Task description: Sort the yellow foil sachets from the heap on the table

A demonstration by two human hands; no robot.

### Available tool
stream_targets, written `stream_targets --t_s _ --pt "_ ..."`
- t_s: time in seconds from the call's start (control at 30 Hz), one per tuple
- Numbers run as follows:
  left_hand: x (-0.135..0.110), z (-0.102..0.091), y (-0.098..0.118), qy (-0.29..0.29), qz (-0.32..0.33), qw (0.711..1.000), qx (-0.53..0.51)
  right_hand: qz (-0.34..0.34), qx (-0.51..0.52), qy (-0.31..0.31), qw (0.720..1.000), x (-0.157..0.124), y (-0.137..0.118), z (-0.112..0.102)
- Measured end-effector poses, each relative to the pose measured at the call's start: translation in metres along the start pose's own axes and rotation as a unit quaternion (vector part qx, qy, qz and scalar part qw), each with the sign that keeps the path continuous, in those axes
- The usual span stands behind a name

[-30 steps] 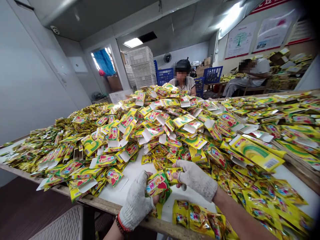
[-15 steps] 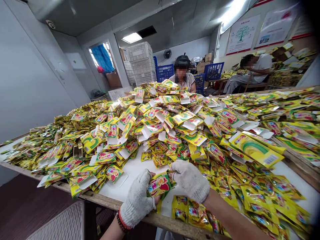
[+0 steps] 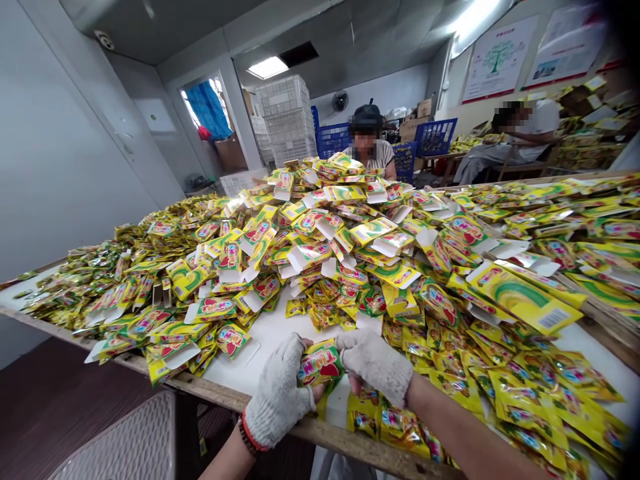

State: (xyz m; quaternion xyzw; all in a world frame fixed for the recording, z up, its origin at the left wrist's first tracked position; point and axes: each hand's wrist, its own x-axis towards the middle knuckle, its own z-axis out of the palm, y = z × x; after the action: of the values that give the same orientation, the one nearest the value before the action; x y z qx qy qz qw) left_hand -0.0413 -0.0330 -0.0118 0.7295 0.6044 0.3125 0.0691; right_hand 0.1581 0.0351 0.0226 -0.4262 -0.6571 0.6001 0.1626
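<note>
A small yellow and green printed candy box [image 3: 319,363] is held low over the near edge of the table. My left hand [image 3: 283,387], in a white knit glove with bare fingertips, is closed around its left end. At the box's right end is my right hand [image 3: 375,360], gloved the same way, fingers bent and closed against that end. Its fingertips are partly hidden, so any flap or sachet between them does not show. Yellow sachets [image 3: 400,423] lie just below my right hand. Beyond both hands rises a heap of similar boxes [image 3: 310,253], many with white flaps standing out.
More sachets [image 3: 530,400] spread over the right side of the white tabletop [image 3: 273,323]. A wooden rim [image 3: 225,393] edges the table, with a pale chair [image 3: 125,440] below left. A person [image 3: 370,143] sits behind the heap, another [image 3: 520,133] farther right. White crates [image 3: 287,113] are stacked behind.
The view has shifted slightly. My left hand keeps its hold on the box. The fingers of my right hand have moved a little lower at the box's right end.
</note>
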Motion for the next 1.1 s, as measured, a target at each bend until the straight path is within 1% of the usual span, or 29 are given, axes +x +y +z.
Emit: stream_targets --t_s 0.07,0.13,0.17,0.2,0.27,0.33,0.37,0.4,0.43,0.47,0.53,0.57,0.6,0.63,0.67,0.7,0.73,0.77,0.8,0.83,0.87,0.9,0.93,1.0,1.03,1.07,1.1 --pt "0.000 -0.001 0.002 -0.004 -0.014 1.000 -0.003 0.003 0.052 -0.037 0.998 -0.002 -0.002 0.001" --pt "0.001 -0.002 0.003 0.000 -0.037 0.999 -0.004 -0.002 0.110 -0.042 0.993 -0.005 -0.004 -0.001" --pt "0.002 -0.002 0.003 0.002 -0.044 0.999 -0.005 -0.005 0.121 -0.041 0.992 -0.007 -0.005 -0.002" --pt "0.002 -0.002 0.003 0.002 -0.046 0.999 -0.007 -0.007 0.112 -0.041 0.993 -0.008 -0.005 -0.003" --pt "0.002 -0.002 0.002 -0.005 -0.047 0.999 -0.013 -0.003 0.057 -0.067 0.996 -0.011 -0.006 -0.002" --pt "0.001 -0.003 0.002 -0.022 -0.055 0.998 -0.032 0.008 0.004 -0.093 0.996 -0.010 -0.004 0.002" --pt "0.001 -0.004 0.003 -0.036 -0.065 0.996 -0.056 0.011 -0.017 -0.095 0.995 -0.008 -0.003 0.005" --pt "0.001 -0.005 0.005 -0.054 -0.078 0.991 -0.092 0.003 -0.042 -0.079 0.996 -0.005 0.000 0.007" --pt "0.002 -0.007 0.008 -0.074 -0.093 0.984 -0.135 -0.015 -0.072 -0.044 0.996 -0.001 0.003 0.009" --pt "0.003 -0.009 0.012 -0.095 -0.108 0.973 -0.179 -0.041 -0.107 0.002 0.993 0.003 0.006 0.010" --pt "0.009 -0.015 0.019 -0.133 -0.132 0.950 -0.251 -0.100 -0.168 0.093 0.976 0.009 0.009 0.009" --pt "0.014 -0.018 0.021 -0.144 -0.135 0.941 -0.276 -0.126 -0.178 0.121 0.968 0.009 0.009 0.005" --pt "0.020 -0.022 0.021 -0.146 -0.130 0.936 -0.294 -0.143 -0.164 0.128 0.968 0.008 0.008 -0.001" --pt "0.027 -0.025 0.018 -0.137 -0.125 0.936 -0.299 -0.152 -0.123 0.124 0.973 0.004 0.005 -0.010" --pt "0.035 -0.027 0.013 -0.115 -0.122 0.941 -0.292 -0.166 -0.058 0.126 0.976 -0.002 0.001 -0.021" --pt "0.043 -0.028 0.005 -0.085 -0.123 0.950 -0.275 -0.180 0.032 0.130 0.975 -0.010 -0.002 -0.034" --pt "0.052 -0.028 -0.004 -0.046 -0.133 0.961 -0.239 -0.202 0.139 0.145 0.959 -0.019 -0.005 -0.049" --pt "0.061 -0.027 -0.015 -0.019 -0.145 0.968 -0.206 -0.244 0.250 0.168 0.922 -0.028 -0.008 -0.063" --pt "0.070 -0.025 -0.026 -0.001 -0.153 0.972 -0.176 -0.285 0.338 0.186 0.877 -0.037 -0.010 -0.076" --pt "0.079 -0.021 -0.036 0.012 -0.161 0.976 -0.146 -0.316 0.399 0.201 0.837 -0.043 -0.010 -0.086" --pt "0.087 -0.016 -0.045 0.016 -0.167 0.979 -0.117 -0.328 0.433 0.206 0.814 -0.046 -0.010 -0.092" --pt "0.094 -0.011 -0.052 0.016 -0.173 0.981 -0.088 -0.321 0.443 0.202 0.812 -0.046 -0.008 -0.093" --pt "0.100 -0.005 -0.057 0.013 -0.178 0.982 -0.060 -0.296 0.429 0.192 0.832 -0.042 -0.006 -0.089" --pt "0.111 0.006 -0.061 -0.003 -0.185 0.983 -0.007 -0.204 0.334 0.161 0.906 -0.026 0.000 -0.068" --pt "0.115 0.010 -0.062 -0.014 -0.187 0.982 0.016 -0.153 0.256 0.150 0.943 -0.015 0.004 -0.053" --pt "0.119 0.013 -0.062 -0.025 -0.189 0.981 0.038 -0.103 0.150 0.151 0.972 -0.004 0.008 -0.038" --pt "0.121 0.014 -0.062 -0.037 -0.192 0.979 0.058 -0.076 0.034 0.168 0.982 0.006 0.011 -0.022"
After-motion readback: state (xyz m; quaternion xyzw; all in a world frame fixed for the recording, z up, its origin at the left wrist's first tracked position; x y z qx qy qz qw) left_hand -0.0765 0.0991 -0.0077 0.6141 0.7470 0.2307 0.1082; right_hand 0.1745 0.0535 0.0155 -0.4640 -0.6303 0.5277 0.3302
